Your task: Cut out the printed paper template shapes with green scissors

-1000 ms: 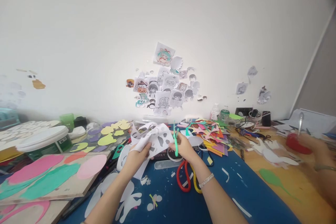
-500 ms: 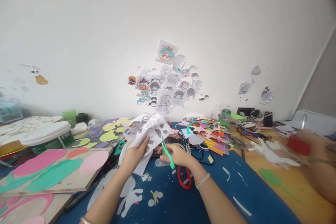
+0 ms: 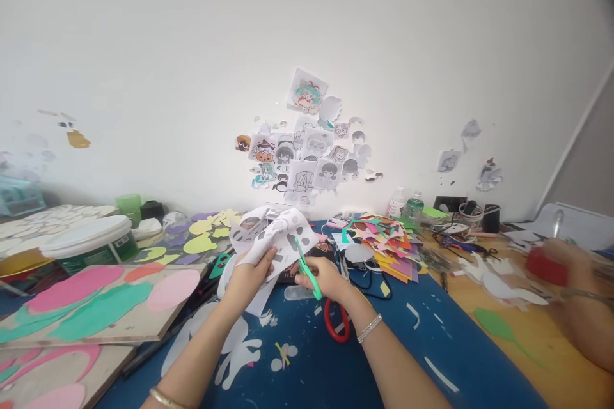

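A white sheet of paper point(image 3: 268, 239) with cut-out holes is gripped by my left hand point(image 3: 254, 275), thumb on top, and it curls upward above the table. My right hand point(image 3: 323, 278) is closed round the handles of green scissors point(image 3: 309, 276). Their blades point up and left and reach the sheet's right part, at one of its holes. Below my right wrist lie scissors with a red handle point(image 3: 337, 323). White paper cut-outs point(image 3: 240, 354) and small scraps point(image 3: 285, 358) lie on the blue tabletop point(image 3: 307, 380) near my left forearm.
Coloured paper pieces point(image 3: 378, 243) are heaped at the back right. Boards with pink and green shapes point(image 3: 105, 303) and a lidded white tub point(image 3: 89, 239) stand at left. Another person's hand point(image 3: 570, 262), blurred, is at a red object point(image 3: 547, 265) on the right.
The view has shifted slightly. My left hand still grips the sheet, and the green scissors stay at its right part, their angle a little different. The other person's hand has moved slightly.
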`<move>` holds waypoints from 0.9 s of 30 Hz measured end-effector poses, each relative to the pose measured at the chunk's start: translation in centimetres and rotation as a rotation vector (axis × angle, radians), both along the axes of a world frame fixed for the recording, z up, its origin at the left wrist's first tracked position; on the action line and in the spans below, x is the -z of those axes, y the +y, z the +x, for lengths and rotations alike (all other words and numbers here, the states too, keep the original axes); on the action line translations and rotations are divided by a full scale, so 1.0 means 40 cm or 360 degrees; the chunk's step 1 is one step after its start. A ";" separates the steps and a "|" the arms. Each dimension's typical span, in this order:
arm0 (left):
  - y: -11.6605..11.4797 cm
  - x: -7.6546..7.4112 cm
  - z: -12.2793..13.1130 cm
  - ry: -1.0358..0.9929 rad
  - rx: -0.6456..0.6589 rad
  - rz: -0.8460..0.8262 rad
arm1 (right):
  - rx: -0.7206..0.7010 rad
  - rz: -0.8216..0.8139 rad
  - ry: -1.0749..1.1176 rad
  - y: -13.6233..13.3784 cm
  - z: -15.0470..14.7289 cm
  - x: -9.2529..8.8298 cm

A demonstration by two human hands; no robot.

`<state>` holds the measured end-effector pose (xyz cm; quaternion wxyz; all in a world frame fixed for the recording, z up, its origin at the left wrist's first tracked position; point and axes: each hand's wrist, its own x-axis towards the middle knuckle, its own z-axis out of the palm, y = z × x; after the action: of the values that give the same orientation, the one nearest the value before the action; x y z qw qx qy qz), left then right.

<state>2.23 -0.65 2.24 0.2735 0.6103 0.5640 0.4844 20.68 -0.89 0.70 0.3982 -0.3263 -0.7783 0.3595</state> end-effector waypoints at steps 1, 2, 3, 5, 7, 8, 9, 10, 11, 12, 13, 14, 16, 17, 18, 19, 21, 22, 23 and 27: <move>0.000 0.000 0.000 0.0000 -0.0011 -0.0003 | 0.0018 0.0000 0.0009 0.001 -0.001 0.002; 0.000 0.000 0.000 0.0000 -0.0024 -0.0004 | 0.0039 -0.0001 0.0015 0.001 -0.002 0.004; 0.000 0.000 0.000 -0.0002 -0.0032 -0.0006 | 0.0060 -0.0001 0.0021 0.002 -0.003 0.005; 0.000 0.000 0.001 -0.0012 -0.0043 -0.0008 | 0.0095 -0.0005 0.0024 0.003 -0.005 0.008; -0.001 0.000 0.000 -0.0019 -0.0049 -0.0013 | 0.0105 -0.0011 0.0025 0.004 -0.007 0.010; -0.001 0.000 0.000 -0.0019 -0.0054 -0.0014 | 0.0104 -0.0009 0.0023 0.004 -0.007 0.011; -0.001 -0.001 0.000 -0.0017 -0.0063 -0.0015 | 0.0101 -0.0005 0.0018 0.005 -0.008 0.012; -0.001 -0.002 -0.001 -0.0015 -0.0071 -0.0013 | 0.0100 -0.0002 0.0011 0.005 -0.008 0.012; -0.001 -0.003 -0.002 -0.0009 -0.0071 -0.0015 | 0.0103 0.0004 0.0003 0.005 -0.008 0.012; -0.002 -0.005 -0.003 -0.0002 -0.0067 -0.0017 | 0.0110 0.0012 -0.0008 0.005 -0.008 0.012; -0.003 -0.007 -0.004 0.0004 -0.0061 -0.0016 | 0.0118 0.0022 -0.0019 0.005 -0.008 0.012; -0.003 -0.010 -0.005 0.0010 -0.0053 -0.0011 | 0.0125 0.0032 -0.0030 0.005 -0.009 0.012; -0.006 -0.014 -0.006 0.0014 -0.0042 0.0001 | 0.0139 0.0042 -0.0035 0.005 -0.010 0.012; -0.007 -0.017 -0.005 0.0011 -0.0049 -0.0004 | 0.0144 0.0036 -0.0031 0.006 -0.010 0.013; -0.009 -0.019 -0.005 0.0008 -0.0062 -0.0019 | 0.0149 0.0024 -0.0023 0.006 -0.011 0.013; -0.012 -0.021 -0.004 0.0011 -0.0077 -0.0046 | 0.0152 0.0014 -0.0014 0.006 -0.011 0.013; -0.017 -0.027 -0.001 0.0028 -0.0093 -0.0098 | 0.0155 0.0013 -0.0003 0.006 -0.012 0.012; -0.020 -0.029 0.000 0.0033 -0.0098 -0.0109 | 0.0151 0.0017 0.0000 0.005 -0.013 0.012; -0.022 -0.032 0.000 0.0033 -0.0104 -0.0105 | 0.0142 0.0016 0.0007 0.004 -0.014 0.012; -0.025 -0.033 0.002 0.0047 -0.0129 -0.0073 | 0.0058 -0.0044 0.0108 0.004 -0.021 0.018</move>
<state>2.29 -1.64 3.55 0.2592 0.5876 0.6033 0.4729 19.84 -0.73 -0.03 0.4265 -0.3335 -0.7531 0.3737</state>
